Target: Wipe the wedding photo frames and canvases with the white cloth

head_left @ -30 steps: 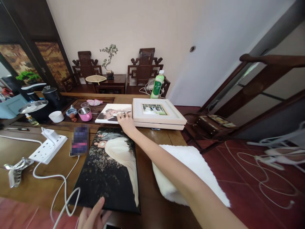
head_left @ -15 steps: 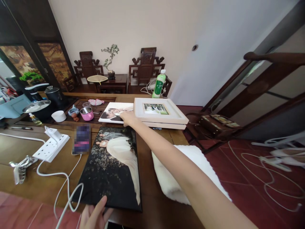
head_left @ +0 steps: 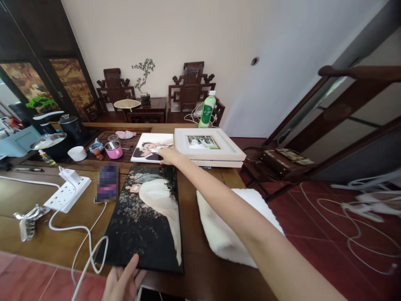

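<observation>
A large black photo panel [head_left: 142, 234] showing a couple lies lengthwise in front of me. My left hand [head_left: 123, 278] is closed on its near edge, thumb on top and fingers underneath. Beyond it lies a smaller white-edged photo panel [head_left: 145, 154], with a couple's portrait on it. My right arm reaches across to this one, and my right hand [head_left: 169, 155] is closed at its right near corner, with fingers over the surface. Part of the picture is covered by those fingers. Just right of that hand are stacked pale photo frames [head_left: 233, 144].
On the left are a power strip [head_left: 70, 192] with white cables, a phone [head_left: 107, 183], a silver claw clip [head_left: 29, 221], a pink cup [head_left: 114, 150] and a lidded pan [head_left: 52, 146]. A white fluffy cloth [head_left: 216, 234] lies under my right forearm. A green bottle [head_left: 207, 110] stands behind the frames.
The view has shifted slightly. Both hands keep nearly the same places on the two panels, and the black panel's position on the table looks almost unchanged.
</observation>
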`<action>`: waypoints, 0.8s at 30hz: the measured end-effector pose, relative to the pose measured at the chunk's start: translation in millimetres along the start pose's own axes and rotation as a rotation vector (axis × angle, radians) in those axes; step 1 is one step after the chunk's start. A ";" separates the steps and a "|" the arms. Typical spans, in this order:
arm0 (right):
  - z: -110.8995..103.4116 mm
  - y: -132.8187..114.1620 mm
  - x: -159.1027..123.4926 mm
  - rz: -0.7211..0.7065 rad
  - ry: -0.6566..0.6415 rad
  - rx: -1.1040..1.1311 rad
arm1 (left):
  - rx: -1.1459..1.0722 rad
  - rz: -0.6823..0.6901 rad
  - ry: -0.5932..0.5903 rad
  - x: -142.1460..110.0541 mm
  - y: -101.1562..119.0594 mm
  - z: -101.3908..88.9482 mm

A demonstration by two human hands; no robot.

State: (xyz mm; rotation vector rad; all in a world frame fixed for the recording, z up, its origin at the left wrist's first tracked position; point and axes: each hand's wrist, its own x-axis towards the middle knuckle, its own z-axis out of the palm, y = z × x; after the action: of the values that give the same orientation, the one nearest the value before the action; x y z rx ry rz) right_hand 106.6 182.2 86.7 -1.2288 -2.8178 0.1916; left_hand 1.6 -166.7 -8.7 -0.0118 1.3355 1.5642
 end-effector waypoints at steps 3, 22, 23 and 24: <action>-21.7 -5.3 -44.7 -0.067 0.182 0.082 | 0.008 0.019 -0.006 -1.0 1.6 2.8; 66.8 6.2 -324.4 -0.049 0.298 -0.093 | 0.053 0.171 -0.037 -22.6 -24.8 9.6; 76.0 6.6 -327.4 -0.047 0.315 -0.118 | 0.066 0.158 -0.038 -23.2 -22.0 8.6; 82.5 7.2 -329.7 -0.048 0.346 -0.144 | 0.078 0.144 -0.040 -24.1 -18.8 7.6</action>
State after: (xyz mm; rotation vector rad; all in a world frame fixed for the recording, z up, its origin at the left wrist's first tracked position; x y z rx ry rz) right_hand 327.2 -62.0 1.8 -1.0930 -2.5903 -0.2106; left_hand 29.9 -180.0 -5.4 0.1667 1.3905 1.6225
